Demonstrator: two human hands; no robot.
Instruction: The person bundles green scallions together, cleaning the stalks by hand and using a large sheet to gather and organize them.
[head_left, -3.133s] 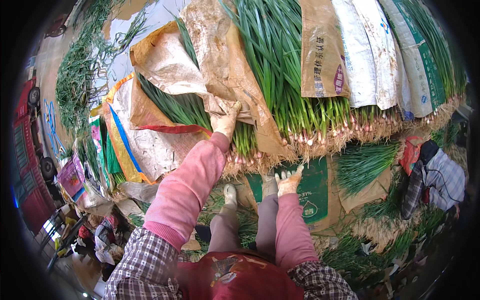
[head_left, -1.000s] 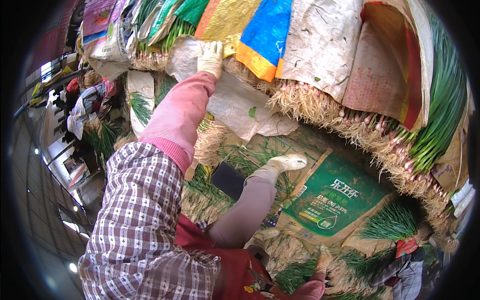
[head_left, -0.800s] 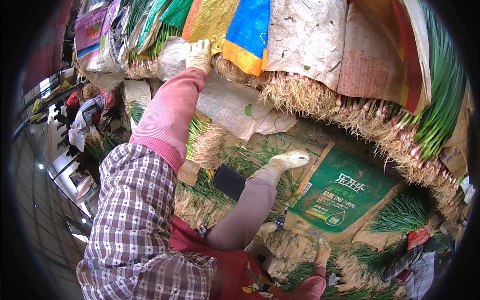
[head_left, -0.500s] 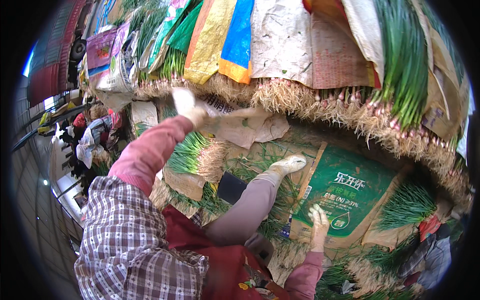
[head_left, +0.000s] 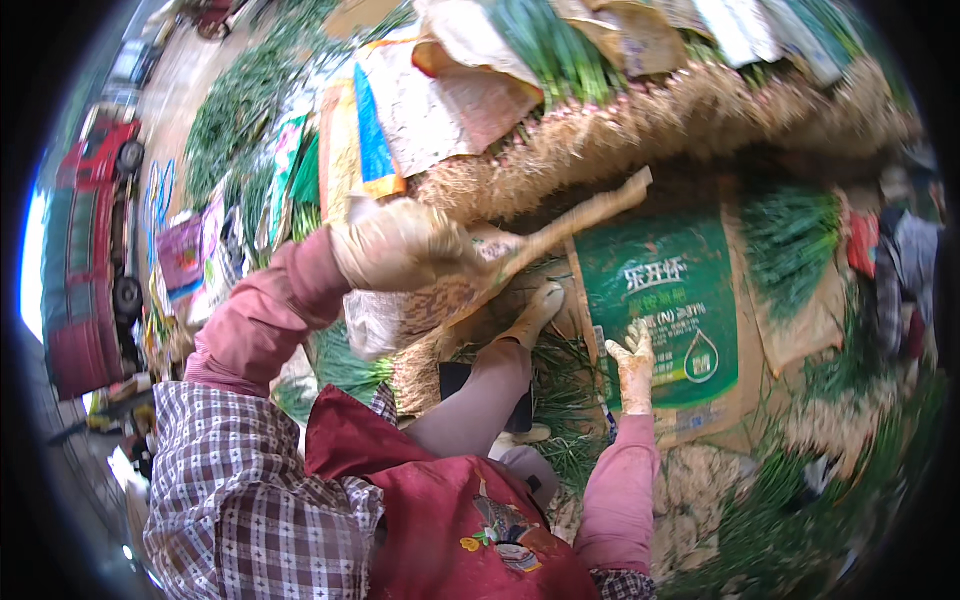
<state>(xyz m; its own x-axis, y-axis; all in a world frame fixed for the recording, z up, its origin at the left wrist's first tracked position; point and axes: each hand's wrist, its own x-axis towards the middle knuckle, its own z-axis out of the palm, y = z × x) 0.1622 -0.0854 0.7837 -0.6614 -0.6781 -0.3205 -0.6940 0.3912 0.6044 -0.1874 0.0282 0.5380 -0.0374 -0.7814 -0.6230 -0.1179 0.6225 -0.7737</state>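
Observation:
My left hand (head_left: pixel 405 245), in a pale glove, is raised and closed on the edge of a worn whitish-brown woven sack (head_left: pixel 400 310). The sack hangs below it, with a folded strip reaching out to the right; motion blurs both. My right hand (head_left: pixel 633 365), gloved and stained, hovers over or rests on a flat green printed sack (head_left: pixel 710 300); which of these I cannot tell. Its fingers are apart and hold nothing. Beneath the lifted sack lies a bundle of green onions (head_left: pixel 412 370), partly hidden, its pale roots showing.
A long row of green onions (head_left: pixel 640 120) runs across the far side, roots toward me, partly covered by woven sacks (head_left: pixel 425 95). Another bundle (head_left: pixel 795 240) lies at the right beside a person (head_left: pixel 905 270). A red truck (head_left: pixel 85 280) stands far left. Loose green leaves litter the floor.
My left hand has lifted the sack and brought it nearer. The view has swung, bringing the truck into fuller sight. My right hand stays by the green sack, its fingers more spread.

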